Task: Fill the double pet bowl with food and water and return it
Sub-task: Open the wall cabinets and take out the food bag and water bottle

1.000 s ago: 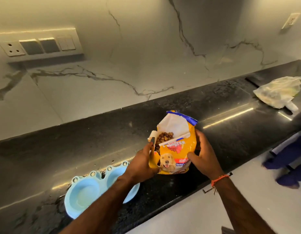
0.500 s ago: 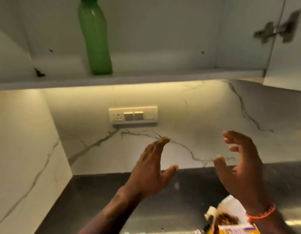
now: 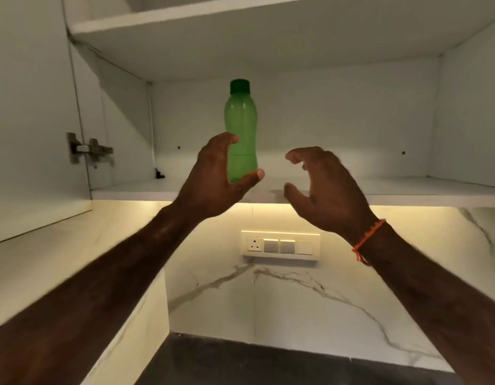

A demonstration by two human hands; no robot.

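Note:
A green plastic bottle (image 3: 241,126) with a dark green cap stands upright on the lower shelf (image 3: 407,190) of an open white wall cabinet. My left hand (image 3: 217,176) is raised in front of the bottle's lower part, fingers and thumb spread in a wide C; I cannot tell whether they touch it. My right hand (image 3: 324,190) hovers to the right of the bottle, fingers loosely curled, holding nothing. The pet bowl and the food bag are out of view.
An open cabinet door with a metal hinge (image 3: 88,150) hangs at the left. A switch and socket panel (image 3: 281,245) sits on the marble wall below the lit shelf. The black counter (image 3: 254,362) shows at the bottom. A second shelf (image 3: 240,18) lies above.
Both hands let go of the food bag and rose toward the cabinet. My view tilted up from the counter, so the bag and bowl dropped out of sight and the bottle came to the centre.

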